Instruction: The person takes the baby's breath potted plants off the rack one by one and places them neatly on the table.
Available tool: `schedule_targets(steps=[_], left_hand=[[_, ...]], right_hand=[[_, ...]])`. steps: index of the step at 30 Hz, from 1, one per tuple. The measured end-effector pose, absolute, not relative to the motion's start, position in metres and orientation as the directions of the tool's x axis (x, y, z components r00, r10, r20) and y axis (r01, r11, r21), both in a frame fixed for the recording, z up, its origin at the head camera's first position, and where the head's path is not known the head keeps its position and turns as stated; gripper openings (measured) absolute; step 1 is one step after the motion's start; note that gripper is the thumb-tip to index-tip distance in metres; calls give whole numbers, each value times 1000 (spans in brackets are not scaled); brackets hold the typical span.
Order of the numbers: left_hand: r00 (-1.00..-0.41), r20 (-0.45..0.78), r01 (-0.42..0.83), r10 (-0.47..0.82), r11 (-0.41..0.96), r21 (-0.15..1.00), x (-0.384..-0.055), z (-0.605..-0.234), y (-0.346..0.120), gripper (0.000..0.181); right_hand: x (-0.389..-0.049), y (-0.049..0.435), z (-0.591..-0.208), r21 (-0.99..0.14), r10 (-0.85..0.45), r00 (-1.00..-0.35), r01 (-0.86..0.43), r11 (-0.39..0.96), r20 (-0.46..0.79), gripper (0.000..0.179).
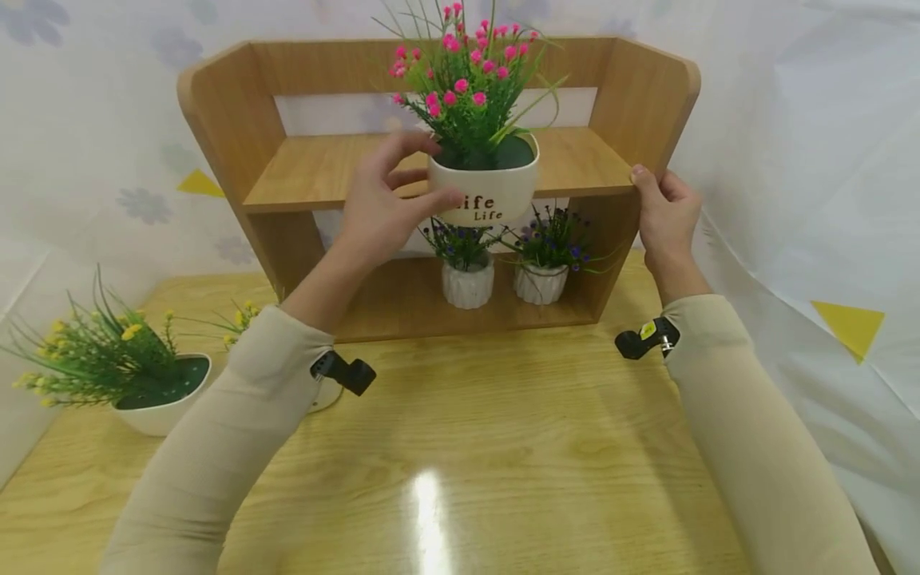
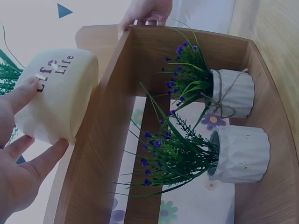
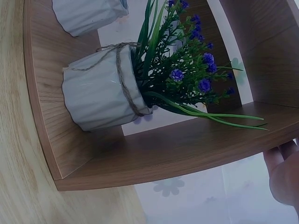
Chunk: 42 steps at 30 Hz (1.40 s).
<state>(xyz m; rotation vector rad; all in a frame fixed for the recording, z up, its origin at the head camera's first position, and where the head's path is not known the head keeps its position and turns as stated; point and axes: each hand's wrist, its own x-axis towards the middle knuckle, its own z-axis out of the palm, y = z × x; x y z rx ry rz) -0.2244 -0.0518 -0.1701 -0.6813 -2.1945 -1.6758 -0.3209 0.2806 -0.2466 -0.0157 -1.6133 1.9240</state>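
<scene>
My left hand (image 1: 388,196) holds a cream oval flowerpot (image 1: 513,188) lettered "Life", its thumb on the front and fingers at the left side. Pink artificial flowers (image 1: 474,72) and green blades rise from the pot. In the left wrist view the pot's base is right at the upper board's front edge. My right hand (image 1: 668,212) grips the right side panel of the wooden shelf (image 1: 302,172), thumb at the front edge near the upper board. On the lower board stand two white ribbed pots (image 1: 468,283) with purple flowers; the right one (image 3: 100,91) has twine tied round it.
At left on the wood-grain table (image 1: 503,447) stands a white pot (image 1: 161,411) of yellow flowers. Another yellow-flowered plant (image 1: 244,315) is partly hidden behind my left forearm. White sheeting (image 1: 812,160) hangs at the right, and a patterned wall covering (image 1: 136,160) lies behind the shelf.
</scene>
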Motion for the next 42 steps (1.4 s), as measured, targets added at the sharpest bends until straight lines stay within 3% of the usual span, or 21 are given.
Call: schedule_targets(steps=[15,42], left_hand=[[-803,571,594,168,164,787,-202,-192,-70,48],[-880,456,475,134,257,842,-182,-255,-97,47]], right_hand=[[-319,281,-246,-901,463,-814,-428,-67,352,19],[-321,282,-246,-890,448,-818,-445,-98,360,19]])
